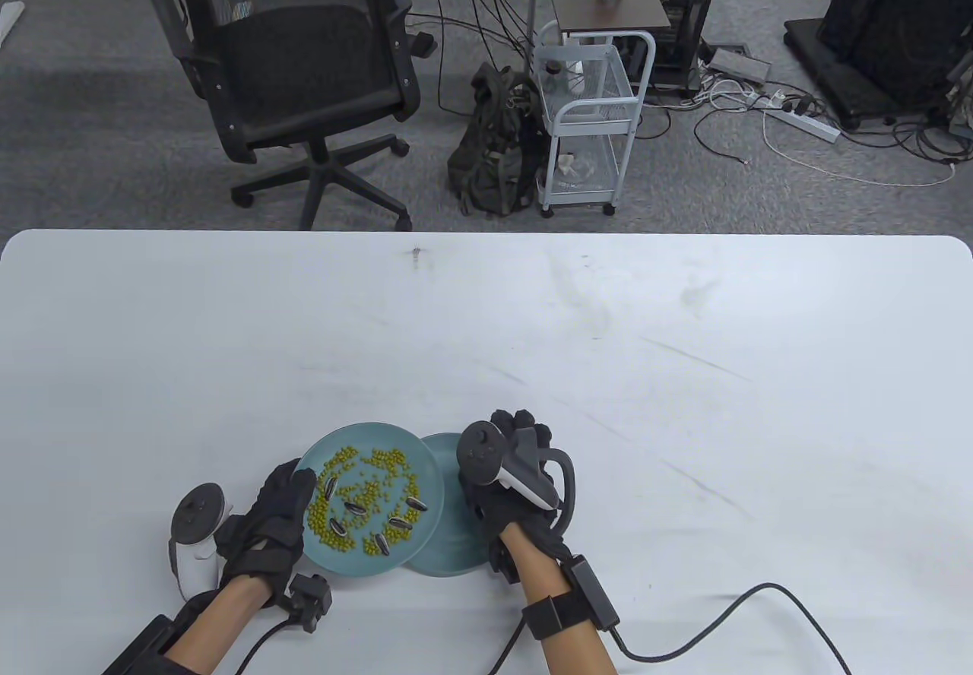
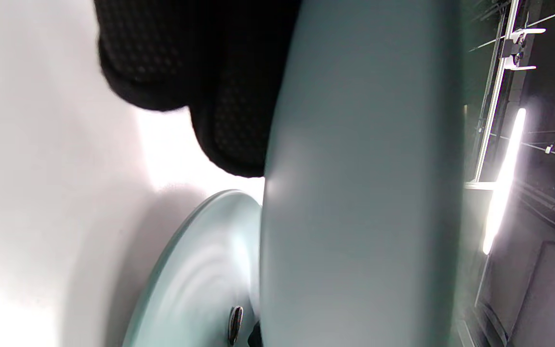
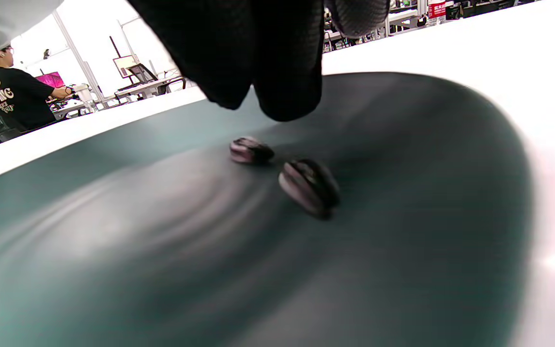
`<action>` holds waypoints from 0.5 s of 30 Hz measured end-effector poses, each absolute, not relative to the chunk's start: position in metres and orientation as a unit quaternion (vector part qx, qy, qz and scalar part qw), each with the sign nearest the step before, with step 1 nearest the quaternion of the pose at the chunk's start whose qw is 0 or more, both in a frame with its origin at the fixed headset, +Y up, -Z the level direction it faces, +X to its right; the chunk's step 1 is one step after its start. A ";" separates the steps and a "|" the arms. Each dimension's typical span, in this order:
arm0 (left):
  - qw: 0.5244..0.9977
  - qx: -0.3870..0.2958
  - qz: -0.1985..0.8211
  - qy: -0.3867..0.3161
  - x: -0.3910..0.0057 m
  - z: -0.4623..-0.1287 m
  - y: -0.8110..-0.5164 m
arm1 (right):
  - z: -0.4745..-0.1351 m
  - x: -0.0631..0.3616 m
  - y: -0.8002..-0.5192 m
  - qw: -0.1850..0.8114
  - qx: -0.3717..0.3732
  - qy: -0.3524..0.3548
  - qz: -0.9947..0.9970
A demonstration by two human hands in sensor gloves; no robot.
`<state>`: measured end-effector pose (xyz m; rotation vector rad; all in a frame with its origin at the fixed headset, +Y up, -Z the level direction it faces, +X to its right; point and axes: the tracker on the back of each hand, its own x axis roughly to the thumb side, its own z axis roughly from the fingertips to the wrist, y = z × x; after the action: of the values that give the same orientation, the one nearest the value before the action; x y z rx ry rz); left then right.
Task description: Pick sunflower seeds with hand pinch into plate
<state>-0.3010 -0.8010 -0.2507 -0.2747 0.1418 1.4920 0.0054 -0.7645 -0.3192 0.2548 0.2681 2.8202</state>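
A teal plate [image 1: 426, 470] holds many green beans and several striped sunflower seeds [image 1: 354, 508]. My left hand [image 1: 293, 486] grips its left rim and holds it tilted over a second teal plate [image 1: 456, 546]. In the left wrist view the held plate's underside [image 2: 354, 193] fills the middle, with my fingers [image 2: 186, 72] behind it and the second plate [image 2: 200, 270] below. My right hand [image 1: 521, 432] hovers over the second plate [image 3: 162, 250]. Its fingertips [image 3: 282, 91] hang just above two seeds [image 3: 310, 187] lying there and hold nothing I can see.
The white table [image 1: 684, 371] stretches far and right of the plates. A black cable [image 1: 730, 614] trails from my right wrist along the front edge. An office chair [image 1: 296, 82] and a white cart [image 1: 585, 120] stand beyond the table.
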 end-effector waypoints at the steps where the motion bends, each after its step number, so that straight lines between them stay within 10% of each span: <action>1: 0.724 -0.123 0.675 0.064 -0.301 -0.251 -0.801 | -0.319 0.006 -0.764 0.150 0.088 0.096 0.980; 15: 0.726 -0.122 0.675 0.060 -0.301 -0.250 -0.799 | -0.307 0.020 -0.715 0.233 0.085 0.061 0.967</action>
<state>-0.3014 -0.7986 -0.2504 -0.2688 0.1331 1.4879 0.0199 -0.7154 -0.3075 0.2330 0.1686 2.6557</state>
